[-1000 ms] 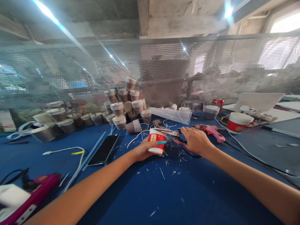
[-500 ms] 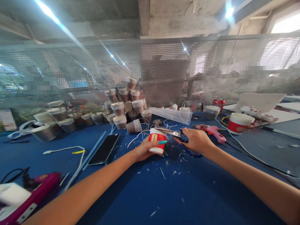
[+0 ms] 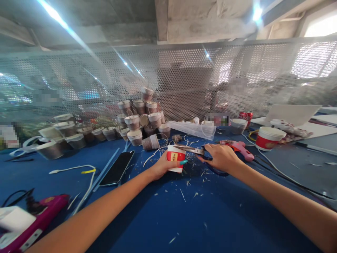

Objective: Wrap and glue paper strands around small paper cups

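My left hand (image 3: 161, 166) is closed round a red and white paper cup (image 3: 177, 155), its thumb with a long teal nail across the front. My right hand (image 3: 220, 156) grips a pair of scissors (image 3: 198, 151) with dark blue handles. The blades point left and reach over the cup's rim; whether they are cutting into it I cannot tell. Thin pale scraps (image 3: 188, 183) lie scattered on the blue table (image 3: 168, 214) around the cup. A small ball of twine (image 3: 177, 138) sits just behind it.
Twine-wrapped cups (image 3: 131, 122) stand stacked at the back. A phone (image 3: 117, 168) and a magenta power strip (image 3: 43, 218) lie left. To the right are a pink glue gun (image 3: 243, 151) with its cord and red-white cups (image 3: 270, 140). Clear plastic sticks (image 3: 193, 130) lie behind my hands.
The cup has turned slightly in my left hand, and the scissor blades sit a little lower over its rim. My right hand stays nearly in place.
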Available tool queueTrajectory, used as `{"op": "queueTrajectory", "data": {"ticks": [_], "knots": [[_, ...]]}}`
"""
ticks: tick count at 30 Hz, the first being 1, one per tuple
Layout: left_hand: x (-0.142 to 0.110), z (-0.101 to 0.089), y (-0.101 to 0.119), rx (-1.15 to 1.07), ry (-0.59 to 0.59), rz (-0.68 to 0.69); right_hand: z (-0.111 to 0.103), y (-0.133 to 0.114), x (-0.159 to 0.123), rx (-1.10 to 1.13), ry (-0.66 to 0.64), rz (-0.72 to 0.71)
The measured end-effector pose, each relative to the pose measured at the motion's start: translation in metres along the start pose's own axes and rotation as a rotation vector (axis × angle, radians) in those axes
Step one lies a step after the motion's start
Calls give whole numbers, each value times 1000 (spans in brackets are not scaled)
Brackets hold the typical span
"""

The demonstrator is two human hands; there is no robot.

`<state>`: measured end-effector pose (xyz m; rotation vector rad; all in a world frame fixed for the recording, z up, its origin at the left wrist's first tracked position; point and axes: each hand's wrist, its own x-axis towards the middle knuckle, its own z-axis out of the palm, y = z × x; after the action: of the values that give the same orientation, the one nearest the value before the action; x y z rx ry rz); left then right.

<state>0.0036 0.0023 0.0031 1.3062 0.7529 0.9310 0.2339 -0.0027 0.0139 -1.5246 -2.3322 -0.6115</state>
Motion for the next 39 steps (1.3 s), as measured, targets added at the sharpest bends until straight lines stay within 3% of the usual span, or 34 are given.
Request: {"op": "queueTrajectory", "data": {"ticks": [6, 23, 30, 39], "knots": [[0, 3, 1, 29, -17, 55, 0, 0, 0, 19, 45, -13], [0, 4, 1, 80, 1, 70, -5, 6, 1, 10, 7, -25], [1, 9, 1, 151, -38, 149, -13, 2, 0, -26, 14, -36], [2, 7, -5, 173, -1, 156, -8, 5, 1, 9, -1, -18]]}}
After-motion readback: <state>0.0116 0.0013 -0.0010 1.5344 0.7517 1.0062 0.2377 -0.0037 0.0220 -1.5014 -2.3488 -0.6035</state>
